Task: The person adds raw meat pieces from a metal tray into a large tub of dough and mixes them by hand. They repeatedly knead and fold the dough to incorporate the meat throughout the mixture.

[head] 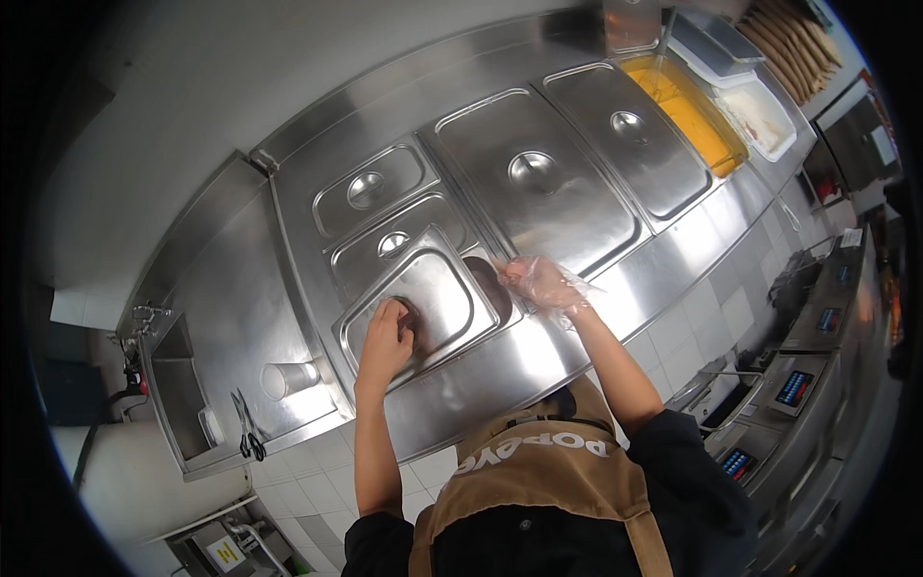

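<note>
My bare left hand (391, 333) grips the handle (404, 311) of a stainless steel pan lid (451, 288). That lid sits askew, tilted over its pan and partly over the neighbouring lid. Along its right side a gap shows a dark round opening (492, 288); the contents cannot be made out. My right hand (537, 281), in a clear plastic glove, is beside the gap's right edge with its fingers curled together. Whether something small is between those fingertips is unclear. Just behind the lifted lid lies a second small lid (433, 216) with a round recessed handle.
More steel lids (533, 173) cover the counter pans. At right stand a pan of yellow liquid (692, 119) with a whisk (657, 72) and a white powder tub (757, 119). Scissors (247, 425), a clear cup (288, 380) and a sink (184, 389) are left. Fryers (793, 389) stand behind, right.
</note>
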Demonstrator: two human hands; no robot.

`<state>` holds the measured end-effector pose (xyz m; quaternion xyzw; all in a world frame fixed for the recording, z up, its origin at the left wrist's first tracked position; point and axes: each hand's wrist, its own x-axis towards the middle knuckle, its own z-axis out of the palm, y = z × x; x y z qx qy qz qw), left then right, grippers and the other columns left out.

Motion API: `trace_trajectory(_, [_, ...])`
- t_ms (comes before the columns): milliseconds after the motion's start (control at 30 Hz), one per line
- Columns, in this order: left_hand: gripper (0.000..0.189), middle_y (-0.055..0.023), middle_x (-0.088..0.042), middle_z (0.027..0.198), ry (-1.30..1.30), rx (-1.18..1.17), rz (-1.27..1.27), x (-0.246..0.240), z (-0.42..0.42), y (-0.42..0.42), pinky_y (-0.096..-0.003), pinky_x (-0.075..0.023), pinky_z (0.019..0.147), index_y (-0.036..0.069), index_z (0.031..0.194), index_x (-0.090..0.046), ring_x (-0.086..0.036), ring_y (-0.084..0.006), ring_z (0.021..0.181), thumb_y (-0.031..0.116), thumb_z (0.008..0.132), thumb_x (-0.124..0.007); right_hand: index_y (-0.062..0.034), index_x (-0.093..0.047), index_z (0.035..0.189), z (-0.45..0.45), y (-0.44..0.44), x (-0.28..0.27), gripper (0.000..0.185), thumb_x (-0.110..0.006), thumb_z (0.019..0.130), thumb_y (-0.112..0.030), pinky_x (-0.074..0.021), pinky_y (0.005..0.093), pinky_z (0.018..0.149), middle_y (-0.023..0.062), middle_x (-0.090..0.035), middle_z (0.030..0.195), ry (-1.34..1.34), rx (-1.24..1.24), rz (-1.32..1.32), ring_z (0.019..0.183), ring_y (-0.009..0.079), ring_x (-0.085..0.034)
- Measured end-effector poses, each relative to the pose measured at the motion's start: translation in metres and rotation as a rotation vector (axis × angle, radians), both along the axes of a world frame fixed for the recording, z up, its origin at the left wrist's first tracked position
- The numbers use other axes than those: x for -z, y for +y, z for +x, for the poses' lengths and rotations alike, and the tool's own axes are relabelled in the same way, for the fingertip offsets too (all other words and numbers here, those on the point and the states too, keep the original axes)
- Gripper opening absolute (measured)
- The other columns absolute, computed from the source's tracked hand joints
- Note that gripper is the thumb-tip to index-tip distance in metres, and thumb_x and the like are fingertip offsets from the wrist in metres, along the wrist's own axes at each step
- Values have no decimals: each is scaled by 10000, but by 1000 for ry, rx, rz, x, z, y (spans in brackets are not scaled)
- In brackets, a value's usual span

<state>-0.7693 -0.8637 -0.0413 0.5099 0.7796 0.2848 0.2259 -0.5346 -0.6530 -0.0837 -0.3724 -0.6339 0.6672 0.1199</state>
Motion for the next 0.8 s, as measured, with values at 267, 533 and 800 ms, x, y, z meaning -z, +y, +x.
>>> trace_trajectory(267, [280, -185, -589, 1085, 211, 181, -179, 61, 24, 41, -485, -504, 885, 2, 1020, -552, -582, -406, 1065, -46, 752, -617, -56, -655, 826, 128, 25, -65, 425, -738, 889, -468, -380, 267, 351, -9, -555, 598, -115, 264, -67, 441, 86, -477])
trace_trajectory(533, [284, -214, -661, 1013, 332, 65, -333, 126, 24, 46, -487, -494, 884, 1, 973, -628, -606, -423, 1024, 77, 725, -743, -60, -659, 917, 265, 67, -79, 404, -763, 881, -448, -364, 231, 368, -37, -527, 605, -121, 385, -163, 447, 55, -454])
trace_trajectory(800, [309, -127, -676, 1000, 404, -181, -231, 79, 164, 149, -416, -498, 859, 6, 1076, -628, -628, -300, 988, 83, 809, -764, -84, -671, 905, 498, 171, -83, 406, -745, 881, -482, -341, 198, 371, -51, -491, 576, 15, 402, -166, 438, 32, -442])
